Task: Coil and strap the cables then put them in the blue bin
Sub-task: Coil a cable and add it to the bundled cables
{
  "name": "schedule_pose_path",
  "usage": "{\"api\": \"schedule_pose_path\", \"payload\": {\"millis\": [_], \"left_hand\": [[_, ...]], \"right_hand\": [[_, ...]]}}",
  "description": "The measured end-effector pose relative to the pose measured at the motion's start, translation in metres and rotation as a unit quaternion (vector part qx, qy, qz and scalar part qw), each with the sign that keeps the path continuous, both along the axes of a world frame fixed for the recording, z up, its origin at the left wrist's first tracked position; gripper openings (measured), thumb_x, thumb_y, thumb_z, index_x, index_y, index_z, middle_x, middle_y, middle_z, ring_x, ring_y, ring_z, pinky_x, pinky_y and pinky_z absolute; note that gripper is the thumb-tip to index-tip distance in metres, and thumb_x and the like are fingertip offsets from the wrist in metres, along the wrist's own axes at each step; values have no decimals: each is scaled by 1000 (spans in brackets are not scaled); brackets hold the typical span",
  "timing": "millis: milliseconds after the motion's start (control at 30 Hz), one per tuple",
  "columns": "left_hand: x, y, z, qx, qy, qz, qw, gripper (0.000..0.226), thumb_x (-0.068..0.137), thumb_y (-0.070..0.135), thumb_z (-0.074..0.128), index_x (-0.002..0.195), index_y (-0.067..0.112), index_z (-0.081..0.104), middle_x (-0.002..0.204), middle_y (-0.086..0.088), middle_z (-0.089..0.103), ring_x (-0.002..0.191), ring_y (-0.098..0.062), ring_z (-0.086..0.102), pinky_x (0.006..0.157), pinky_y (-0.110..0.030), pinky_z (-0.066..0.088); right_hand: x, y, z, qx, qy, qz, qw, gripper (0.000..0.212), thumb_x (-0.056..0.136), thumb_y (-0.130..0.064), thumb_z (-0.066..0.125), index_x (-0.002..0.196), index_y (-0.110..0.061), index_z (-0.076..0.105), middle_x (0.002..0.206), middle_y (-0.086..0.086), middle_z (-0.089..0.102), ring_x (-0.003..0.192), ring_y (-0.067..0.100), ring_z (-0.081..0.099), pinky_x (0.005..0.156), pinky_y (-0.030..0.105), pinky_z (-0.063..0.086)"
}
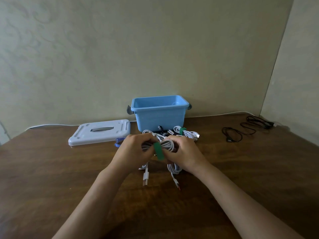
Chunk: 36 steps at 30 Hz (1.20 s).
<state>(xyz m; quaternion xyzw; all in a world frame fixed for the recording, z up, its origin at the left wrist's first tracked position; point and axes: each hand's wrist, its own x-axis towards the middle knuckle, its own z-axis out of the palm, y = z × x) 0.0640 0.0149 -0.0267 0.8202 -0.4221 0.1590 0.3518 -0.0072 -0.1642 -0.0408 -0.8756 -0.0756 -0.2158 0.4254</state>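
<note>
A coiled grey-white cable [167, 145] is held above the table between both hands. My left hand [134, 150] grips its left end and my right hand [183, 151] grips its right end. A green strap [159, 151] crosses the coil's middle and hangs down in front. Under the hands lie more white cables [174, 168], with USB plugs [145, 178] pointing toward me. The open blue bin [159, 113] stands behind, against the wall. Another white coil with a green strap [182, 131] lies at the bin's foot.
A pale grey lid [101, 132] lies flat left of the bin. A blue strap [118, 141] sits by the lid's right corner. Black cables [248, 129] lie loose at the far right of the brown wooden table [51, 169]. Walls close the back and right.
</note>
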Motion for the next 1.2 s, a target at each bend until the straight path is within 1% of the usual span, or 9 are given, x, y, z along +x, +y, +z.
{"api": "schedule_pose_path", "payload": {"millis": [100,200,367,467,667,833,967,1100,1200], "left_hand": [[0,1,2,2,22,-1,1000,8,88,16,74,94,21,72,79,20,64,74,-1,65,61,-12,49],[0,1,2,-12,46,0,999,11,89,14,73,89,24,68,78,19,65,75,0,65,62,-15,53],[3,2,4,-26,74,20,997,21,94,16,65,80,31,64,75,10,67,67,-6,63,58,-17,49],[3,2,5,-19,81,14,996,28,95,16,64,76,36,60,73,11,66,64,-3,62,56,-14,46],[1,1,2,-3,35,5,999,11,90,14,70,90,25,70,83,14,69,76,-3,69,68,-17,57],[1,-1,3,-2,-7,-7,1000,11,87,13,74,96,18,78,84,10,73,77,-3,69,69,-9,52],[-3,0,5,-8,-45,-15,999,13,88,13,73,96,20,80,78,15,71,76,0,65,63,-7,47],[-3,0,6,2,-85,-20,996,15,90,18,72,101,24,79,79,14,72,69,-4,64,60,-18,51],[-1,1,4,12,-112,-32,993,22,92,18,71,111,26,77,89,8,76,78,-6,66,66,-32,57]], "right_hand": [[1,-2,1,-20,-2,0,1000,32,85,-45,76,100,-17,71,86,-7,71,81,6,66,69,24,56],[0,-5,2,-12,7,34,999,35,84,-41,79,111,-23,67,99,-12,72,93,-1,67,78,18,54],[0,-3,0,2,-30,41,999,43,83,-31,82,119,-29,59,118,-13,68,108,2,65,92,27,57],[0,-1,-1,-13,-67,29,997,38,82,-31,82,114,-27,62,114,-14,68,107,1,65,90,23,56],[0,-5,1,-5,-25,12,1000,29,78,-34,86,102,-27,71,97,-16,73,93,-2,67,81,21,56],[2,-11,0,42,9,-4,999,25,76,-29,88,96,-26,74,90,-10,76,86,4,71,82,36,60],[1,-11,1,85,27,-1,996,22,76,-26,89,93,-23,75,86,-6,77,83,10,73,80,42,62],[1,-11,-1,137,42,3,990,23,78,-28,87,94,-18,74,86,2,77,81,20,76,78,51,63],[0,-9,-1,172,51,11,984,32,77,-40,86,95,-17,74,88,4,77,85,24,76,81,53,62]]}}
